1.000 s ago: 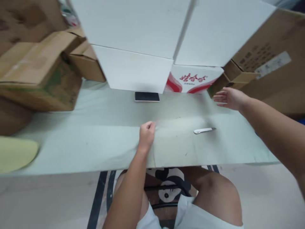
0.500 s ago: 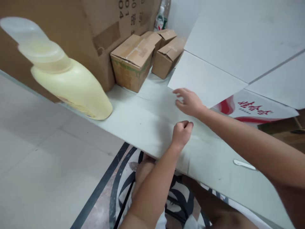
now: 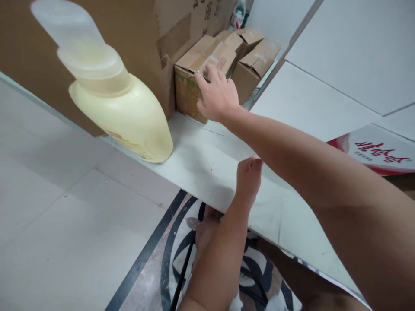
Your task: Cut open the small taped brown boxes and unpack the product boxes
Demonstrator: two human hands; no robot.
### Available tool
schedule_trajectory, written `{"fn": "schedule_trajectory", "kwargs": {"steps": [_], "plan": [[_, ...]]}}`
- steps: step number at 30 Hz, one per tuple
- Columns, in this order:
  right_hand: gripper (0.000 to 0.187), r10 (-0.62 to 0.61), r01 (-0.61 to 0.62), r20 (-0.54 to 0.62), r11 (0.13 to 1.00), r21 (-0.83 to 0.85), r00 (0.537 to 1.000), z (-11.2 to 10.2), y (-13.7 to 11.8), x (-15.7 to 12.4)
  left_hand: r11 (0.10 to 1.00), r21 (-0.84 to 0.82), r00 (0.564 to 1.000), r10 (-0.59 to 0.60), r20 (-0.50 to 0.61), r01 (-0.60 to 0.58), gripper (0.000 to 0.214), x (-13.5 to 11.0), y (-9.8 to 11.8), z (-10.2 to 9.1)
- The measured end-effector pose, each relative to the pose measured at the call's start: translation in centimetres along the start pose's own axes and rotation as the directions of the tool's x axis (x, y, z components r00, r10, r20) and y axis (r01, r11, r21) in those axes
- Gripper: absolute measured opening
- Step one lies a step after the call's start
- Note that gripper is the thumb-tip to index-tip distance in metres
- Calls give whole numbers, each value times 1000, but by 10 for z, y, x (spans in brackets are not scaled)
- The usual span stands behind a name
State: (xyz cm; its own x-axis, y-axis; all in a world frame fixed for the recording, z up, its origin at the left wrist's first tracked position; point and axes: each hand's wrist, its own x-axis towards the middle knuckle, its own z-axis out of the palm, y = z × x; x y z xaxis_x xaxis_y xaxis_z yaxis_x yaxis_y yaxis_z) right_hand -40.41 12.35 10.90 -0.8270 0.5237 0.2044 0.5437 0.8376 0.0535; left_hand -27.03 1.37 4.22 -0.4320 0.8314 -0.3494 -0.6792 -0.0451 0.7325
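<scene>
My right hand (image 3: 220, 93) reaches across the table, fingers spread and bent, holding nothing. It overlaps the front corner of a taped brown cardboard box (image 3: 185, 90); whether the fingertips touch the box I cannot tell. Above the table, nearer to me, my left hand (image 3: 249, 177) is curled into a fist, and nothing sticks out of it. A large pale-yellow bottle (image 3: 139, 116) with a clear cap stands left of both hands, at the table's edge.
Smaller cardboard boxes (image 3: 256, 65) stand behind the first one. A big carton (image 3: 129, 34) rises along the left. White panels (image 3: 324, 99) and a red-and-white printed box (image 3: 379, 149) lie to the right. The pale table (image 3: 201, 160) ends at an edge above the floor.
My right hand has moved left and forward, from beside the white panel to the cardboard box. My left hand stays closed in about the same place. The view has shifted left.
</scene>
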Motion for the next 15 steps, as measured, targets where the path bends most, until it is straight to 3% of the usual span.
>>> {"fn": "schedule_trajectory", "kwargs": {"steps": [6, 10, 15], "plan": [[48, 48, -48, -3, 994, -99, 999, -7, -10, -5, 999, 37, 1000, -18, -6, 18, 50, -4, 8, -6], [53, 171, -164, 31, 973, -165, 985, -7, -16, -4, 999, 37, 999, -24, 22, 23, 50, -5, 4, -6], [60, 247, -243, 95, 968, -55, 964, 4, -1, 1, 995, 50, 997, 83, -2, -83, 48, -2, -4, -6]]}}
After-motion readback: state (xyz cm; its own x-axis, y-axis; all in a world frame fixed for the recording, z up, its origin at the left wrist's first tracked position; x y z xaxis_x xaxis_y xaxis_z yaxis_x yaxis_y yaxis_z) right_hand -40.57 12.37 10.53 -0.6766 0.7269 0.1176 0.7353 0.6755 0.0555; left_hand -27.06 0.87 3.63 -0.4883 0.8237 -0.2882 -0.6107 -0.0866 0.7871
